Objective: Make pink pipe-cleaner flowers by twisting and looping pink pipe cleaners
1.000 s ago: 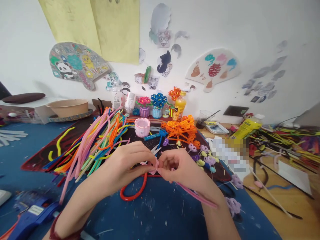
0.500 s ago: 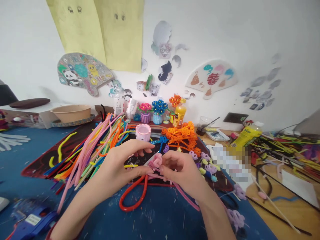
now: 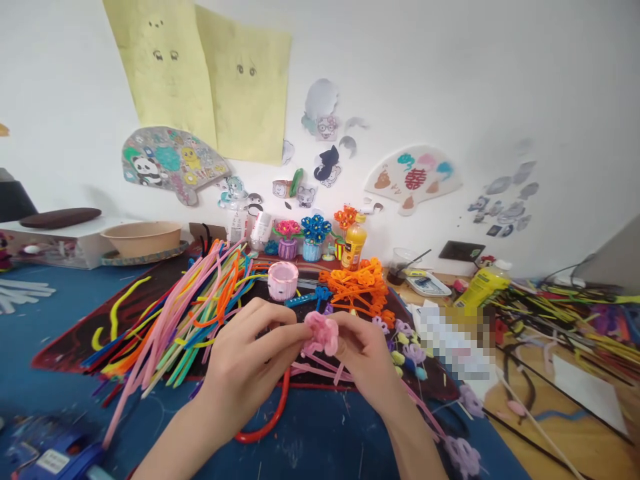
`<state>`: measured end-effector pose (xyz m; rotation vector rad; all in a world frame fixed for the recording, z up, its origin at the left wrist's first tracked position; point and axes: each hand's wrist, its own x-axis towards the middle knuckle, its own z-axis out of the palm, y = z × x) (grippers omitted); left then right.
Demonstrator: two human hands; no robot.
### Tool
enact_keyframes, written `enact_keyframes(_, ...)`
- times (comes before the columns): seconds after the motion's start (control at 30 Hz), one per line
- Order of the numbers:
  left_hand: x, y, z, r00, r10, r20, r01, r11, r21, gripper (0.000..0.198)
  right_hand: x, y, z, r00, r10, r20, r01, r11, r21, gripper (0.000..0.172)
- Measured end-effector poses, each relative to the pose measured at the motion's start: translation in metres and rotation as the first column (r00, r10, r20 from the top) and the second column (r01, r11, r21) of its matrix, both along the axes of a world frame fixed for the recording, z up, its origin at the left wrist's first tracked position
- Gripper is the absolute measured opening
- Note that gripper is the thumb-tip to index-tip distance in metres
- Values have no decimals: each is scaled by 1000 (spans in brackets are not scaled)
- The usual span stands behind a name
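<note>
Left hand: my left hand (image 3: 247, 367) is closed, thumb and fingertips pinching the left side of the pink pipe-cleaner flower (image 3: 323, 331). I see only its back, so the curled fingers are hidden.
Right hand: my right hand (image 3: 367, 360) is closed on the flower's right side. Its fingertips are tucked behind the petals.
Flower: held up between both hands, over the near edge of the dark mat (image 3: 65, 337) and in front of the pink cup (image 3: 283, 280). Its base is covered by my fingers.
Stems: the pink stems (image 3: 320, 370) trail down from under the flower. Their ends pass beneath my right wrist, out of sight.
Red loop: the red loop (image 3: 274, 417) lies on the blue table (image 3: 320, 440) below my left hand, its upper part hidden.
Loose pile: the pipe-cleaner pile (image 3: 185, 313) lies just left of my left hand.
Glue gun: the blue glue gun (image 3: 50, 457) is blurred and cut off at the bottom left corner.
Pixelled patch: the pixelled patch (image 3: 453, 337) sits to the right of my right hand. I cannot tell what lies under it.
Purple flower: the purple flower (image 3: 463, 453) lies beside my right forearm, near the bottom edge.
</note>
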<state>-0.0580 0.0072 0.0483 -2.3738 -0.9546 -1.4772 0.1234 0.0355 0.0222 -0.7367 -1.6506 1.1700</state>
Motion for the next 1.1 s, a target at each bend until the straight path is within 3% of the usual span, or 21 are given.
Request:
enact_keyframes(0.2, -3, -1, -1, 999, 32, -30, -31, 999, 30, 16, 1, -1, -1, 988, 107, -111, -116, 990, -75, 34)
enact_keyframes(0.37, -3, -1, -1, 993, 10, -116, -5, 999, 44, 22, -4, -1, -6, 986, 53, -157, -73, 989, -127, 29)
enact_keyframes(0.6, -3, 0, -2, 984, 41, -171, -21, 993, 120, 20, -7, -3, -5, 974, 69, -215, -99, 986, -135, 17)
enact_keyframes(0.8, 0, -2, -1, 994, 45, -100, -60, 988, -146, 18, -8, 0, -8, 993, -60, -102, 51, 994, -93, 12)
enact_keyframes(1.0, 3, 2, -1, 1000, 5, -8, -6, 991, -135, 8, -8, 1, -7, 999, 41, 18, -40, 999, -37, 23)
enact_keyframes(1.1, 1, 3, -1, 1000, 18, -19, -21, 988, -150, 5, -8, -1, -4, 994, -7, 112, 3, 1000, 31, 32)
